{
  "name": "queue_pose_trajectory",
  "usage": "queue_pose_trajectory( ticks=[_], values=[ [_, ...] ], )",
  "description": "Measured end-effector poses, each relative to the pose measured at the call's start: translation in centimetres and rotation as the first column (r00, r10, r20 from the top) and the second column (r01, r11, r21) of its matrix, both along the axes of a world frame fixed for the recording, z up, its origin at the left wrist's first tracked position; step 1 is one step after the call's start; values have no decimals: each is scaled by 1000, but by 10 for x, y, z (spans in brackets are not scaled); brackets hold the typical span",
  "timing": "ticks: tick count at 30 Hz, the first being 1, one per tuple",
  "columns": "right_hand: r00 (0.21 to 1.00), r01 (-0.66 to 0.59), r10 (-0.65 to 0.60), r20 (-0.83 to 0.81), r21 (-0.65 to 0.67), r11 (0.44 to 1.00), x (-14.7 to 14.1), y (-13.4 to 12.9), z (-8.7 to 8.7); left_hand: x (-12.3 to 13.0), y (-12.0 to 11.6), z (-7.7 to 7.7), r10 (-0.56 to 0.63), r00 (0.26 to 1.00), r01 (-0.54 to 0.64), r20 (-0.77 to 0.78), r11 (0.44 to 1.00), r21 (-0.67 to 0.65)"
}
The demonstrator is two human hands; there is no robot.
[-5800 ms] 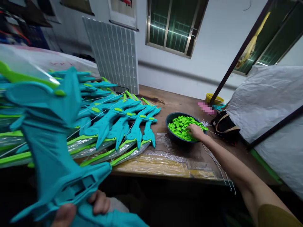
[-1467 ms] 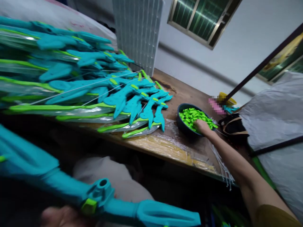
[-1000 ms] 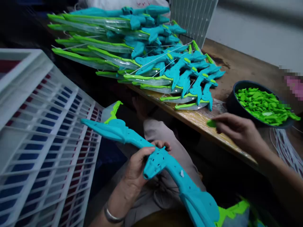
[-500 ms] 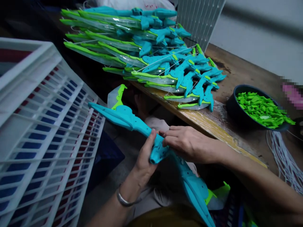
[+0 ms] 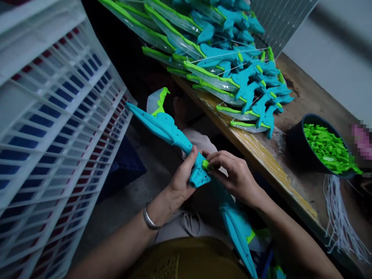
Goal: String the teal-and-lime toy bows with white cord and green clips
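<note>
A teal toy bow [image 5: 157, 128] lies slantwise across my lap, with a green and clear wing piece at each end. My left hand [image 5: 183, 170] is wrapped round its middle, thumb on top, close to a short hollow stub. From the other side my right hand [image 5: 232, 170] pinches a small bright green plastic piece [image 5: 205, 164] against the bow's middle, beside the stub. Its fingertips partly cover that piece, so whether it sits in the bow I cannot tell.
Finished-looking toy bows [image 5: 247, 73] are piled on the wooden table [image 5: 308, 100]. A dark bowl [image 5: 299, 151] holds green plastic pieces [image 5: 325, 145], and white strings [image 5: 340, 217] hang at the table's edge. A white slatted crate [image 5: 95, 112] stands close on my left.
A green piece now shows between my right fingertips and the bow, where none was visible before. The right hand's fingers have lifted slightly. The whole view has shifted and tilted.
</note>
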State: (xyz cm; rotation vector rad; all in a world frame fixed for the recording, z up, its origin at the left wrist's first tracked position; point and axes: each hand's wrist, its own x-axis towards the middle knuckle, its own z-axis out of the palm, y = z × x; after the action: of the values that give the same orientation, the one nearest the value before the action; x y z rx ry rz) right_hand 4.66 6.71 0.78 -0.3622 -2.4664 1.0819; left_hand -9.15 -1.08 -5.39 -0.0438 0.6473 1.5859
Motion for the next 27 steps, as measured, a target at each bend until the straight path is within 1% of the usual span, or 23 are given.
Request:
queue_pose_trajectory(
  ticks=[3,6,12,16,21,23,25,27],
  values=[
    [996,-84,84,-40,-11,996,-1,7,-3,-2,1,-3,3,1000,-2,31,1000,-18],
    [980,-175,177,-86,32,984,-2,12,-2,-4,1,-3,-5,997,7,75,1000,-23],
    [964,-230,245,-107,134,964,-2,14,-2,-4,2,4,-14,996,19,91,999,-48],
    [958,-244,261,-118,146,959,1,16,-2,-4,3,7,-19,995,23,99,999,-39],
    [953,-253,278,-121,188,949,5,16,-4,-3,4,8,-18,993,23,116,999,-40],
    [958,-232,260,-120,209,950,5,14,-6,-1,4,7,-4,994,11,105,998,-64],
    [966,-186,219,-137,215,959,5,11,-10,0,3,6,16,997,-8,82,996,-91],
    [971,-131,168,-172,206,970,5,7,-15,-1,0,6,1,996,7,86,995,-99]
  ],
)
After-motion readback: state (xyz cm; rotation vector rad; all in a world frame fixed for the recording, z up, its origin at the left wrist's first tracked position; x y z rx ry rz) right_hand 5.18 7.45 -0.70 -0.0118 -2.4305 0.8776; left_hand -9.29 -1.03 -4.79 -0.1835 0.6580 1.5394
